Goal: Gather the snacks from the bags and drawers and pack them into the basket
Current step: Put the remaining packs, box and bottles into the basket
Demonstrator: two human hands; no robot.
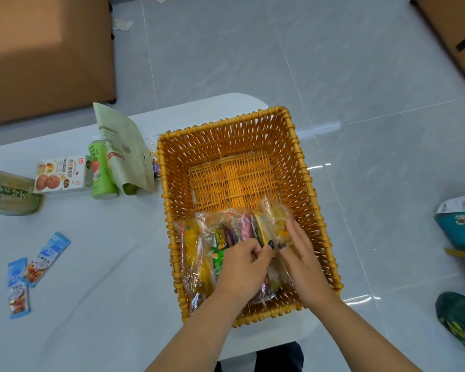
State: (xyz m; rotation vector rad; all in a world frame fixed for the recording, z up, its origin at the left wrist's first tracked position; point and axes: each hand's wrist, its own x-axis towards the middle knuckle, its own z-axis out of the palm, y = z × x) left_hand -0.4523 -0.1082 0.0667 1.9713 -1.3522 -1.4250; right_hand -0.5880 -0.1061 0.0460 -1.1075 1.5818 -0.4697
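An orange wicker basket (301, 167) stands on the white table (97, 304). Several clear-wrapped snack packets (196, 245) stand in a row along its near end. My left hand (242, 267) is inside the basket, fingers curled and pinching the packets in the middle of the row. My right hand (300, 253) rests against a yellow packet (275, 217) at the right end of the row, fingers fairly straight. The far half of the basket holds nothing.
Left of the basket: a green paper pouch (121, 149), a green juice bottle (101, 175), a biscuit box (62, 174), a green tea bottle (6, 193) and three blue sachets (38, 264). Cardboard boxes (46, 52) stand on the floor; bags (459, 221) at the right.
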